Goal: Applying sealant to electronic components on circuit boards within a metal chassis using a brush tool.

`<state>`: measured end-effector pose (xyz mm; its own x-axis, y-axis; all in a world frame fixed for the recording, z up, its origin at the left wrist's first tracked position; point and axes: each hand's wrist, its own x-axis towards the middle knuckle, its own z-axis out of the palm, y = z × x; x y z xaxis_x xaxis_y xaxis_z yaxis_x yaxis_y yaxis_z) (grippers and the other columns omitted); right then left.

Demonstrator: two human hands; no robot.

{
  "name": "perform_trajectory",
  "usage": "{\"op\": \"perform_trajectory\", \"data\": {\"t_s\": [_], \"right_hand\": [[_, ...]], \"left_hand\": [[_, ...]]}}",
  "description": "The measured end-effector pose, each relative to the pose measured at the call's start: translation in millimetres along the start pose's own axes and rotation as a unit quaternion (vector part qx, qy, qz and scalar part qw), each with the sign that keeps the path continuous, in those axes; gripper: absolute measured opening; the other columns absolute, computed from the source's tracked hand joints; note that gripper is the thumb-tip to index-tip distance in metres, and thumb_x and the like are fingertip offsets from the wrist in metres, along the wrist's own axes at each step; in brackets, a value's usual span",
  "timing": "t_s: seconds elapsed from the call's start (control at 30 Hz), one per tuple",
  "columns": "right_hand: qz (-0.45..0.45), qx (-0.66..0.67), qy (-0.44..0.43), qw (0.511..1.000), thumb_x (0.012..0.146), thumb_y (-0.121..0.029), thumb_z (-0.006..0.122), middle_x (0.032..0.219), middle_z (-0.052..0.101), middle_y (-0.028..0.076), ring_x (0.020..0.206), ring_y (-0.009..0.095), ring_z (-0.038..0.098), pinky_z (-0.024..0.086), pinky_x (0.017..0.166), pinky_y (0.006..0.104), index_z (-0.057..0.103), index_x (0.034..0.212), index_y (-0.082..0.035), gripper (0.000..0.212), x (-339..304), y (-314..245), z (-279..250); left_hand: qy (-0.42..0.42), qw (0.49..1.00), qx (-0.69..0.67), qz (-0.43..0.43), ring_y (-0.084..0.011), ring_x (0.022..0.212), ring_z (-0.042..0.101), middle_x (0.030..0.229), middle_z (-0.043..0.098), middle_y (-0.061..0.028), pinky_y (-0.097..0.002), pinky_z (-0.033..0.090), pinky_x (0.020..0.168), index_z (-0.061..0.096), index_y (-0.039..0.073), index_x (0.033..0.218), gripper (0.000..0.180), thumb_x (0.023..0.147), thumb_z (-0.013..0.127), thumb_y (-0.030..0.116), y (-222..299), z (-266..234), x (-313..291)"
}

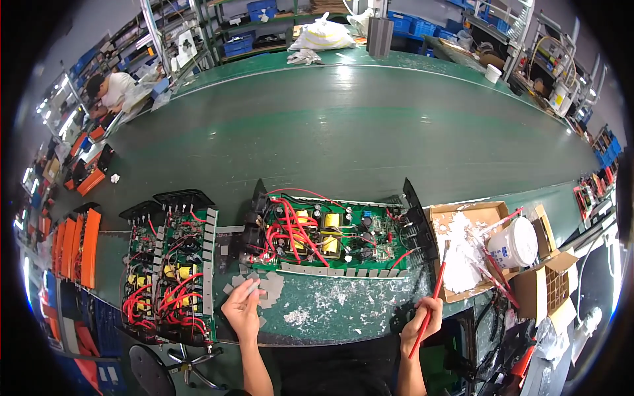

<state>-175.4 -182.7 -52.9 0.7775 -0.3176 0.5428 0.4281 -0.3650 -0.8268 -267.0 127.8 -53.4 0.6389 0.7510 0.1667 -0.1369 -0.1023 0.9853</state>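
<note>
My left hand (242,313) pinches what looks like a small grey pad beside a loose pile of thin grey square pads (271,288) at the bench's near edge. A long thin red stick (436,285) is gripped in my right hand (421,322); its upper end reaches the left side of a cardboard tray (456,295) smeared with white paste (461,254). Between and beyond my hands lies a green circuit board (356,238) with red wires, yellow transformers and black end panels. Grey pads line its near edge.
Two similar boards (173,267) stand at left, beside orange housings (78,249). A white tub (514,244) sits in the cardboard tray, next to a divided carton (548,288). A green conveyor belt (343,138) runs behind. Another person (117,89) works at far left.
</note>
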Motion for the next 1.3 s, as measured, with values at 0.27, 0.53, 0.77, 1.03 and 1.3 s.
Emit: {"op": "perform_trajectory", "data": {"t_s": [0.27, 0.53, 0.77, 1.03, 1.3], "right_hand": [[0.021, -0.027, -0.007, 0.999, 0.083, 0.006, 0.042, 0.072, 0.043, 0.005, 0.065, 0.013, 0.044, 0.037, 0.06, 0.0247, 0.05, 0.082, 0.0, 0.01, -1, -4, 6], [0.014, -0.05, 0.021, 0.998, 0.084, 0.001, 0.044, 0.08, 0.049, 0.003, 0.072, 0.013, 0.046, 0.039, 0.066, 0.0246, 0.055, 0.092, -0.001, 0.014, -11, 16, -21], [0.029, 0.044, -0.141, 0.989, 0.098, -0.006, 0.04, 0.09, 0.054, 0.004, 0.062, 0.014, 0.047, 0.046, 0.054, 0.0264, 0.052, 0.115, -0.011, 0.022, -33, 100, -50], [-0.018, -0.078, -0.109, 0.991, 0.099, -0.022, 0.038, 0.102, 0.058, 0.013, 0.089, 0.028, 0.058, 0.051, 0.073, 0.0358, 0.054, 0.116, -0.009, 0.027, -12, 30, -28], [0.036, -0.046, -0.152, 0.987, 0.099, -0.035, 0.032, 0.117, 0.056, 0.02, 0.105, 0.039, 0.057, 0.05, 0.08, 0.0465, 0.052, 0.122, -0.012, 0.038, -37, 102, -54]], "left_hand": [[-0.004, 1.0, -0.019, -0.001, -0.0237, 0.073, 0.069, 0.095, 0.067, -0.02, -0.0293, 0.056, 0.058, 0.061, -0.012, 0.1, 0.017, 0.088, 0.056, -0.001, 3, -4, 2], [-0.035, 0.998, -0.044, -0.028, -0.019, 0.072, 0.068, 0.091, 0.069, -0.0178, -0.0247, 0.052, 0.058, 0.062, -0.008, 0.105, 0.019, 0.091, 0.055, 0.003, 7, 2, -4], [0.015, 0.993, -0.112, -0.026, -0.0165, 0.065, 0.065, 0.086, 0.067, -0.0195, -0.0222, 0.049, 0.053, 0.049, -0.004, 0.113, 0.022, 0.092, 0.054, 0.003, 16, 1, -5], [-0.046, 0.996, -0.059, -0.04, -0.0118, 0.068, 0.062, 0.093, 0.068, -0.0167, -0.0227, 0.048, 0.055, 0.054, -0.004, 0.103, 0.012, 0.093, 0.053, 0.001, 4, -4, 0], [-0.042, 0.998, -0.046, -0.026, -0.0074, 0.067, 0.059, 0.093, 0.07, -0.0101, -0.0201, 0.046, 0.057, 0.06, -0.003, 0.103, 0.014, 0.092, 0.057, 0.006, 4, -3, -1]]}}
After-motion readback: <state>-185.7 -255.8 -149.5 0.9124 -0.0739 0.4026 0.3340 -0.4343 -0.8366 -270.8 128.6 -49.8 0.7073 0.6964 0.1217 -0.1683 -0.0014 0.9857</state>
